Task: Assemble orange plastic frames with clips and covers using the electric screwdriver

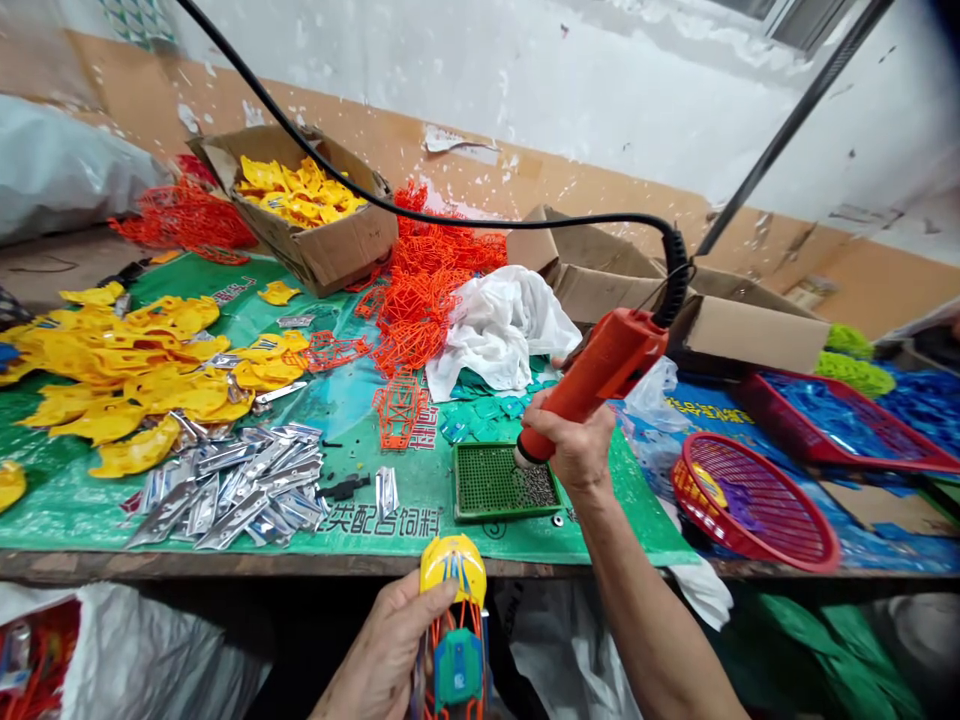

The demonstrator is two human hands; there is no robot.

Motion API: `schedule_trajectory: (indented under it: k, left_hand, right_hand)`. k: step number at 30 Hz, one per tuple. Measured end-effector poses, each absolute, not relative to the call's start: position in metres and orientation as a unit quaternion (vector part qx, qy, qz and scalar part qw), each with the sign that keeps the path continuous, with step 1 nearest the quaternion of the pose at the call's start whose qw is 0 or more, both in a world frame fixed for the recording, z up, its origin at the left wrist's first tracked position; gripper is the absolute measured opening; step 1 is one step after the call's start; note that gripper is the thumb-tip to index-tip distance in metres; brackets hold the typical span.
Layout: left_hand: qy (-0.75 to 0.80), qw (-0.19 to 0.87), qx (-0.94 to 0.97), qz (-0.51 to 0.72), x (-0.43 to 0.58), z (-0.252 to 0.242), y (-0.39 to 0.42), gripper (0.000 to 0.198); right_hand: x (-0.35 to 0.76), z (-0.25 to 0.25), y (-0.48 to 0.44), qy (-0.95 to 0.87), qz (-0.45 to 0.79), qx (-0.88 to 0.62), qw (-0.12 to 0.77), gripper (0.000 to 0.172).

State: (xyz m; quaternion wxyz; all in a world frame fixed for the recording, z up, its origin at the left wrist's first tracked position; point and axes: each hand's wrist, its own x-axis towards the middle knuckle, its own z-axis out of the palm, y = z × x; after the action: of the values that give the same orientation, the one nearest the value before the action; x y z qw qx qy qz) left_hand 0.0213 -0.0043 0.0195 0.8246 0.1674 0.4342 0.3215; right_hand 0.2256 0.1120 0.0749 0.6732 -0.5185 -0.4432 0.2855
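My left hand (401, 635) grips a toy car (459, 665) with a yellow front, orange frame bars and a teal block, just in front of the table edge. Wrapped round a red electric screwdriver (600, 375) is my right hand (577, 450). The tool's tip points down at a green perforated tray (469, 512), whose right part holds many small screws (536, 487). Whether a screw sits on the tip is hidden. Left of the tray lie silver strips (247, 485) in a pile, and one more silver piece (386, 491) apart from it.
Yellow shells (142, 365) heap at left, before a cardboard box (345, 250). Orange frames (427, 280), a white cloth (499, 325) and teal pieces (480, 418) fill the middle. A red basket (795, 520) stands at right. The screwdriver's black cable (450, 215) hangs across the view.
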Motion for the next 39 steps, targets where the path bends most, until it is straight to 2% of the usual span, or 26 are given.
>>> schedule_trajectory:
  k: [12, 21, 26, 32, 39]
  left_hand:
    - [0.439, 0.825, 0.172, 0.313, 0.023, 0.021, -0.005, 0.029]
    - [0.431, 0.819, 0.209, 0.315, 0.023, 0.017, -0.003, 0.034]
    - [0.427, 0.817, 0.208, 0.326, 0.024, 0.016, -0.002, 0.035]
    - [0.426, 0.82, 0.183, 0.335, 0.025, 0.014, -0.003, 0.034]
    - [0.416, 0.822, 0.179, 0.345, 0.026, 0.022, -0.001, 0.038]
  right_hand:
    - [0.217, 0.08, 0.107, -0.445, 0.288, -0.506, 0.681, 0.021]
    - [0.224, 0.086, 0.105, -0.437, 0.263, -0.5, 0.7, 0.015]
    - [0.207, 0.111, 0.076, -0.453, 0.342, -0.415, 0.712, 0.013]
    - [0.174, 0.11, 0.042, -0.443, 0.442, -0.371, 0.686, 0.054]
    - [0.162, 0.096, 0.039, -0.453, 0.445, -0.387, 0.669, 0.063]
